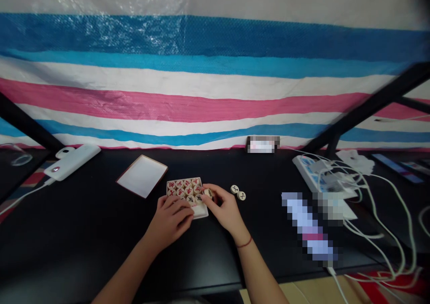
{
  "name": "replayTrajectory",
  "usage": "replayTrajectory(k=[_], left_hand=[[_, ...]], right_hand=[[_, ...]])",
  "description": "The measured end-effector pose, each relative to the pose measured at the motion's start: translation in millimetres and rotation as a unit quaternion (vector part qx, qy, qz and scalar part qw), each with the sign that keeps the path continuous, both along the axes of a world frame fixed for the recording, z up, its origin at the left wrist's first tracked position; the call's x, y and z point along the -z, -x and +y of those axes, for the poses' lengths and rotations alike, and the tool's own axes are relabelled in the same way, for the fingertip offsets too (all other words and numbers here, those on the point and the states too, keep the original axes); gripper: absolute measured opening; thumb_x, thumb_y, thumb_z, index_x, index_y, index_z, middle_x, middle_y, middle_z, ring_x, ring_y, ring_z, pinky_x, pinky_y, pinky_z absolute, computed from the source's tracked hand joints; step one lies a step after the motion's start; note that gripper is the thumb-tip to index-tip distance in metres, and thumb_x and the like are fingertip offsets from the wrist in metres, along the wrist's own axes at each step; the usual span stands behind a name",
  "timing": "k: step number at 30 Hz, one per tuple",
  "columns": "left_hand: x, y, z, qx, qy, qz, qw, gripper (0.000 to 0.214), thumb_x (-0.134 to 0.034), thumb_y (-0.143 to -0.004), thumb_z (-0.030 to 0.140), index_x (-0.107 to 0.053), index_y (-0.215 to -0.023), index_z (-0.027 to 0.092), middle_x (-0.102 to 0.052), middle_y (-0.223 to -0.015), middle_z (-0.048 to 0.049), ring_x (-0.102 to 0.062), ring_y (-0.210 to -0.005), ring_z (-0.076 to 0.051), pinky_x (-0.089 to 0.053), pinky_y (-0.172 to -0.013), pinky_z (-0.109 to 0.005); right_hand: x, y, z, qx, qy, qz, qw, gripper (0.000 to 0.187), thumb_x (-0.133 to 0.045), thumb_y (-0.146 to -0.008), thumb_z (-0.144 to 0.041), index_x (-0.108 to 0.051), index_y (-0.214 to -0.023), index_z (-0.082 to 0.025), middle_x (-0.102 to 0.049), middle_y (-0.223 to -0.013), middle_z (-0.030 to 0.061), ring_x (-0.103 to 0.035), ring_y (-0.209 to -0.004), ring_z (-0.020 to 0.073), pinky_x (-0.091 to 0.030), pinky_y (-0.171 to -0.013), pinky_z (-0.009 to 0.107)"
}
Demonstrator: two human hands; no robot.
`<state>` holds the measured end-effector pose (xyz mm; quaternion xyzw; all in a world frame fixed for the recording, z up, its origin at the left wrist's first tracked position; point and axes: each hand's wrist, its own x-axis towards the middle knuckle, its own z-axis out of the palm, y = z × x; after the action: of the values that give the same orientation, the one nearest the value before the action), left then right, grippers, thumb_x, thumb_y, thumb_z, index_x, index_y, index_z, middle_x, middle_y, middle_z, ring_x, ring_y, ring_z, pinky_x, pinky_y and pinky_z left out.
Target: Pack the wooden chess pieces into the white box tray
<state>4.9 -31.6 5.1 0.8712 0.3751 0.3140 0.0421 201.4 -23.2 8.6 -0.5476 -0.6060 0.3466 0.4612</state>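
Observation:
A small white box [200,212] holds rows of round Chinese chess pieces [188,190], red-marked ones at the back and black-marked ones nearer me. My left hand [173,216] lies over the box's near left part, its fingers a little apart and touching the pieces there; what is under them is hidden. At the box's right edge, my right hand [223,205] pinches a chess piece [208,193], tilted on its side, between thumb and fingers. Two loose black-marked pieces [238,192] lie on the table right of that hand.
A shallow lid-like tray [143,176] lies at the back left of the black table [110,241]. A white power bank [72,162] with a cable is further left. On the right are a power strip [307,171], tangled white cables [376,210] and a blurred phone-like object [309,228].

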Motion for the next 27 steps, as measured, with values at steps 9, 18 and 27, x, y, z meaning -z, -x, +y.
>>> replayTrajectory(k=[9, 18, 27], left_hand=[[4.6, 0.1, 0.0, -0.003, 0.005, -0.005, 1.000, 0.015, -0.053, -0.090, 0.021, -0.067, -0.087, 0.025, -0.070, -0.088, 0.0000, -0.056, -0.089, -0.018, -0.034, -0.083, -0.037], [5.2, 1.5, 0.5, 0.004, 0.021, -0.019, 1.000, 0.013, -0.054, -0.089, 0.020, -0.066, -0.087, 0.025, -0.070, -0.089, 0.0000, -0.056, -0.090, -0.019, -0.034, -0.083, -0.036], [5.1, 1.5, 0.8, 0.001, 0.019, -0.021, 1.000, 0.014, -0.054, -0.090, 0.020, -0.066, -0.086, 0.024, -0.070, -0.088, 0.0001, -0.056, -0.091, -0.018, -0.034, -0.084, -0.035]], right_hand=[[-1.7, 0.6, 0.1, -0.001, -0.003, -0.002, 1.000, 0.025, -0.064, -0.081, -0.032, -0.071, -0.101, -0.019, -0.070, -0.082, 0.0034, -0.047, -0.059, 0.0119, -0.042, -0.056, 0.025], [-1.5, 0.8, -0.9, -0.011, 0.012, -0.001, 1.000, 0.026, -0.064, -0.082, -0.033, -0.070, -0.102, -0.019, -0.070, -0.086, 0.0038, -0.049, -0.061, 0.0126, -0.041, -0.057, 0.026], [-1.9, 0.8, -0.7, -0.012, 0.018, 0.009, 1.000, 0.026, -0.064, -0.081, -0.033, -0.070, -0.102, -0.019, -0.070, -0.087, 0.0035, -0.048, -0.061, 0.0122, -0.040, -0.058, 0.025]])
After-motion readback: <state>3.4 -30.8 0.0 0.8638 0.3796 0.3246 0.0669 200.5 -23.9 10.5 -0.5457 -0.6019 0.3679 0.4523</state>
